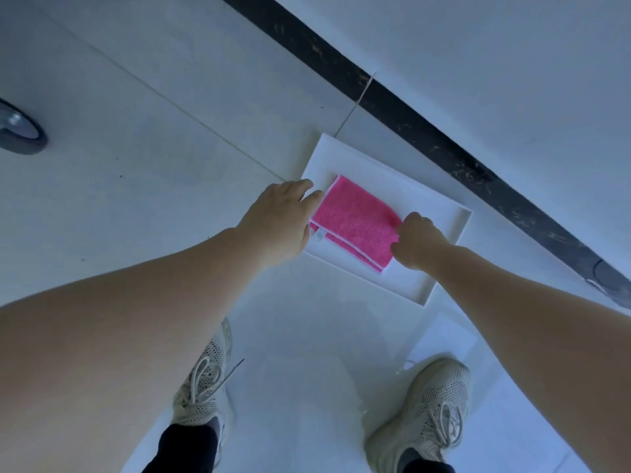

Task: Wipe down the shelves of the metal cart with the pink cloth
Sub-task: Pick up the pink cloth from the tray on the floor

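Observation:
A folded pink cloth point(355, 221) with a white hem lies in a shallow white tray point(440, 213) on the tiled floor. My left hand point(278, 216) reaches down at the cloth's left edge, fingers fairly straight and touching it. My right hand point(418, 242) is at the cloth's right edge with its fingers curled onto the fabric, pinching it. The metal cart itself is out of view except for one grey caster wheel point(20, 131) at the far left.
A white wall with a dark baseboard point(444, 131) runs diagonally just behind the tray. My two feet in pale mesh sneakers point(423, 418) stand on the floor below the tray. A white sheet point(440, 336) lies on the floor near my right foot.

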Motion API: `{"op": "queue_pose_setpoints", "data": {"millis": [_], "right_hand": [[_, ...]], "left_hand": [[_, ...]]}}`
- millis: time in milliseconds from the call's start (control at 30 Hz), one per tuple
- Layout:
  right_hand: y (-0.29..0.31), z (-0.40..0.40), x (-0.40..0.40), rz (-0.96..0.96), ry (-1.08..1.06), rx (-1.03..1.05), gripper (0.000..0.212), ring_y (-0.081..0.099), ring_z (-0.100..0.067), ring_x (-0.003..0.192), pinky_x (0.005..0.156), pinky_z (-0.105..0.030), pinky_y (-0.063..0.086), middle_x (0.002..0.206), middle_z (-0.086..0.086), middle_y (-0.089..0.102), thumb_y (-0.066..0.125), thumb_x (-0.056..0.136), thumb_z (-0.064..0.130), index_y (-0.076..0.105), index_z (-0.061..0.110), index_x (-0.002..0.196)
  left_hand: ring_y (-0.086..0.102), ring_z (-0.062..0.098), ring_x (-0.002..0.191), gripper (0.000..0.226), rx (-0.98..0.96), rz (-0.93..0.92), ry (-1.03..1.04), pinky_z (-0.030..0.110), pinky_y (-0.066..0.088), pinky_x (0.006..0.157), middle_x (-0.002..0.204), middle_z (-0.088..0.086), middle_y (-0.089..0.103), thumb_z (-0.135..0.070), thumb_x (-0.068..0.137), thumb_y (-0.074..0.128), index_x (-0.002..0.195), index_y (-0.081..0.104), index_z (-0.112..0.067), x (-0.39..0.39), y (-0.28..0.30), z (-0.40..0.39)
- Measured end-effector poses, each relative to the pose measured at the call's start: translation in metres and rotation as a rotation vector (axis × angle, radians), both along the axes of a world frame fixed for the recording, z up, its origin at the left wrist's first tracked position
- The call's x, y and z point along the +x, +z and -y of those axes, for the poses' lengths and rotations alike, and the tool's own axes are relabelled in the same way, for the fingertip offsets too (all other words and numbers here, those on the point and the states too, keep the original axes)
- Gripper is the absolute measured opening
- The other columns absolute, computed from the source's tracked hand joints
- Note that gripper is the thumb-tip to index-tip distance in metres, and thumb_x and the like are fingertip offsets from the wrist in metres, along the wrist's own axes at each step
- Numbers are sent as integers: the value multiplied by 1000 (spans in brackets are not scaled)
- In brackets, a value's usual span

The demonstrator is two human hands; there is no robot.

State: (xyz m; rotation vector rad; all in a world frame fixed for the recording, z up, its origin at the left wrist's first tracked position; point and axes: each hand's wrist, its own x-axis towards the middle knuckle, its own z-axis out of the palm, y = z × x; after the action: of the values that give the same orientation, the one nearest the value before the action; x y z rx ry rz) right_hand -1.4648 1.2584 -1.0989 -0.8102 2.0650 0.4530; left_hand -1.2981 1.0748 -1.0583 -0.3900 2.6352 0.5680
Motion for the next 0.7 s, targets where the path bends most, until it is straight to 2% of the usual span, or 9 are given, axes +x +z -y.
{"op": "queue_pose_setpoints", "data": {"millis": [133,233,367,467,533,567,633,700], "right_hand": [[26,9,0,-17,9,-63,22,56,-29,98,77,-30,46,106,-14,48,43,89,3,58,1,105],[55,21,1,13,33,-165,26,57,-25,96,77,-25,47,104,-11,48,40,89,-2,62,5,101],[104,47,-3,54,59,-280,25,58,-25,87,77,-33,50,98,-9,55,39,89,-2,59,2,104],[157,72,-7,77,168,-403,40,61,-30,79,70,-39,53,99,-11,54,39,87,-7,57,10,118],[198,89,-11,58,223,-475,47,54,-19,60,60,-34,52,97,-5,50,39,89,-6,58,21,122],[221,98,-14,39,242,-493,45,49,-14,55,57,-28,48,97,-1,49,40,89,-5,61,22,118],[273,116,-16,3,267,-545,42,43,-11,58,56,-20,37,96,5,48,43,85,-4,68,22,106],[336,134,-17,-15,253,-682,43,45,-14,64,58,-25,38,92,3,53,47,81,-7,71,25,98]], "left_hand": [[27,30,135,54,16,-1,22,39,21,109,149,13,27,-20,91,49,141,29,-12,-8,15,3],[29,29,134,53,15,-20,29,40,23,108,148,12,29,-18,91,48,140,30,-11,-17,39,10],[34,26,129,49,-15,-58,13,38,27,105,142,9,35,-18,91,45,138,31,-13,-28,81,28],[38,25,122,45,-46,-90,10,36,29,101,136,7,40,-18,91,43,135,33,-12,-36,120,45],[42,24,119,44,-50,-125,36,35,32,100,132,6,44,-19,91,44,134,34,-12,-39,151,57],[43,23,118,44,-44,-147,54,35,33,100,131,5,46,-19,92,44,134,35,-12,-40,168,63],[46,23,116,43,-26,-195,85,36,34,98,130,5,48,-19,92,45,134,36,-12,-41,208,77],[47,25,117,46,-18,-240,111,36,35,98,131,6,49,-22,91,48,134,36,-11,-43,255,94]]}}
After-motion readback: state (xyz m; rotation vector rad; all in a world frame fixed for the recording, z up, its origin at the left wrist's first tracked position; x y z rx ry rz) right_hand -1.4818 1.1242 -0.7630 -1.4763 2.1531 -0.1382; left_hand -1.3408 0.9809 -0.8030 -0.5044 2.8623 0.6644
